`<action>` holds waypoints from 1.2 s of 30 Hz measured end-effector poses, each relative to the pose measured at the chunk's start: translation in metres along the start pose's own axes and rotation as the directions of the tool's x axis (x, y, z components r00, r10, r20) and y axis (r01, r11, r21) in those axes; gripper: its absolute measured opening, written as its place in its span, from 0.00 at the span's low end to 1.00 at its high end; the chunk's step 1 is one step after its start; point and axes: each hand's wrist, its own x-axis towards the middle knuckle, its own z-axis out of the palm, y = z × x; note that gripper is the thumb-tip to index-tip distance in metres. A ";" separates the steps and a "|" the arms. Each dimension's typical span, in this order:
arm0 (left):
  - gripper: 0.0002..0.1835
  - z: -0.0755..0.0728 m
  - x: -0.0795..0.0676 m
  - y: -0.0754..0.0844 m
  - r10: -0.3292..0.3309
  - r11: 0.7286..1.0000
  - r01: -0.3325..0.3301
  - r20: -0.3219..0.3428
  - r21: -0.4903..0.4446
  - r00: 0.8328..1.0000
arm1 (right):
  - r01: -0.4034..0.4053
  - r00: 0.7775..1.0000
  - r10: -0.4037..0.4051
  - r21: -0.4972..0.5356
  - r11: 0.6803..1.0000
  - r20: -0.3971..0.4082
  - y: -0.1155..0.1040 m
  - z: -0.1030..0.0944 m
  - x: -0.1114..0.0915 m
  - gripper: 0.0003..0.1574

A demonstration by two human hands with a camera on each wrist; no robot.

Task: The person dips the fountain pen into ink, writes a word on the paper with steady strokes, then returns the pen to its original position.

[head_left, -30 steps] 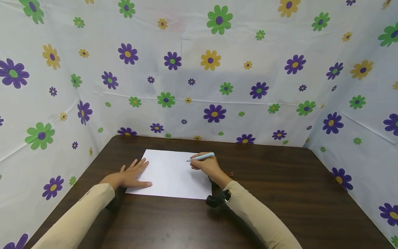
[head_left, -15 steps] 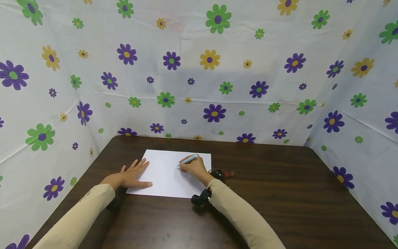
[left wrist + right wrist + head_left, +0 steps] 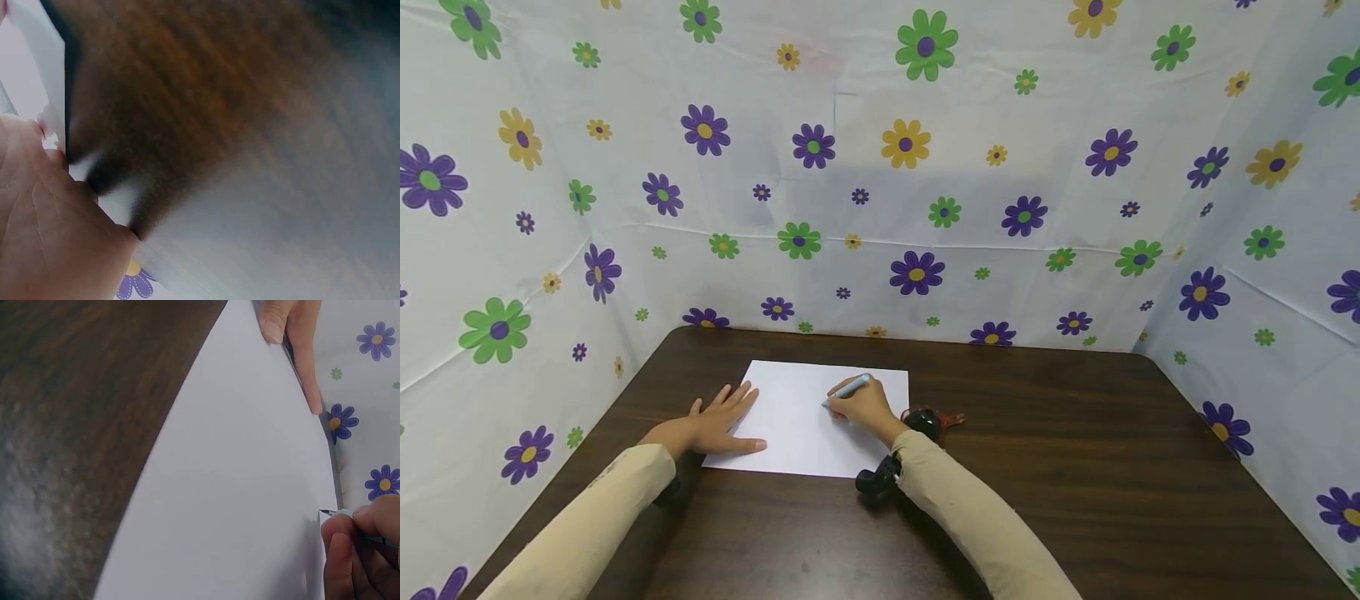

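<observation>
A white sheet of paper lies on the dark brown table. My left hand rests palm down at its left edge, fingers spread and thumb on the paper; in the left wrist view the palm side of that hand fills the lower left. Over the right half of the sheet, my right hand grips a light blue pen between thumb and fingers. The pen leans back to the right, tip down at the paper. In the right wrist view its tip shows close to the sheet, with the fingers curled around the barrel.
Right of the paper, partly behind the right forearm, sits a glossy black rounded object with a reddish-brown end. A black wrist device is on my right wrist. A flower-print cloth surrounds the brown table.
My right hand has moved left and slightly toward me over the paper with the pen, mostly in the first half second. The black object has come into view. My left hand has stayed put.
</observation>
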 end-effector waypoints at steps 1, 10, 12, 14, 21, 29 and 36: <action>0.60 0.000 0.001 -0.001 0.005 1.000 -0.005 -0.001 -0.009 1.000 | 0.002 1.000 -0.002 -0.001 1.000 0.002 0.000 0.000 0.000 0.04; 0.61 0.006 0.006 -0.011 0.005 1.000 -0.005 -0.005 -0.005 1.000 | 0.015 1.000 -0.015 -0.004 1.000 0.009 -0.003 -0.002 -0.002 0.05; 0.61 0.005 0.005 -0.010 0.009 1.000 -0.009 -0.008 -0.008 1.000 | 0.020 1.000 -0.019 -0.007 1.000 0.008 -0.002 -0.002 -0.002 0.05; 0.61 0.004 0.004 -0.009 0.011 1.000 -0.011 -0.010 -0.010 1.000 | 0.023 1.000 -0.023 -0.015 1.000 0.004 -0.002 -0.003 -0.002 0.06; 0.62 0.007 0.009 -0.012 -0.005 1.000 0.005 -0.015 0.002 1.000 | 0.017 1.000 -0.017 -0.026 1.000 -0.004 0.000 -0.005 -0.003 0.05; 0.61 0.006 0.005 -0.008 -0.005 1.000 0.005 -0.023 0.009 1.000 | -0.009 1.000 0.009 -0.054 0.999 0.001 -0.001 -0.008 -0.005 0.05; 0.59 0.002 -0.001 0.000 -0.005 1.000 0.005 -0.014 0.019 1.000 | -0.020 1.000 0.020 -0.070 0.997 -0.012 -0.001 -0.012 -0.006 0.05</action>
